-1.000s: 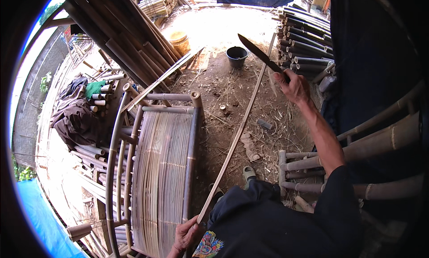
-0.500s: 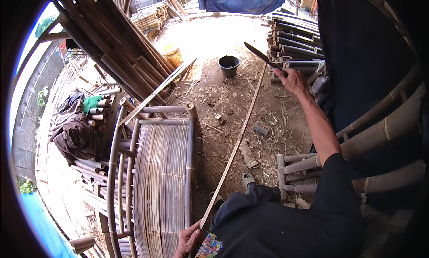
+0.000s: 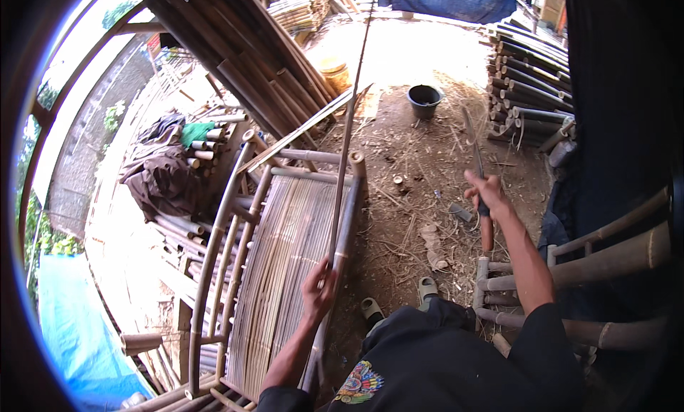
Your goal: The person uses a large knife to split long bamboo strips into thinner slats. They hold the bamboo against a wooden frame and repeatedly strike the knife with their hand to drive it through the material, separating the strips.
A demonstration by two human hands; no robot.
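Observation:
My left hand (image 3: 318, 291) is closed around a long, thin bamboo strip (image 3: 347, 137). The strip stands steeply across the view, passing in front of the slatted bamboo bench (image 3: 274, 259), and its far end reaches the upper edge. In my right hand (image 3: 490, 192) is a machete (image 3: 478, 154), over the littered ground to the right of the bench. Its blade points away from me and is smeared by motion; the brown handle shows below the hand. Some fingers of that hand look loosened round the grip. Blade and strip are well apart.
A black bucket (image 3: 425, 102) stands on the dirt floor among shavings. Bamboo poles (image 3: 531, 84) are stacked at the far right, and dark poles (image 3: 246, 63) lean at the far left. Another bamboo frame (image 3: 598, 266) is close on my right. Dark cloth (image 3: 160, 173) lies left of the bench.
My left hand has risen and moved forward, and the strip has swung from slanting right to nearly upright. My right hand with the machete has come lower and nearer. The whole view has shifted.

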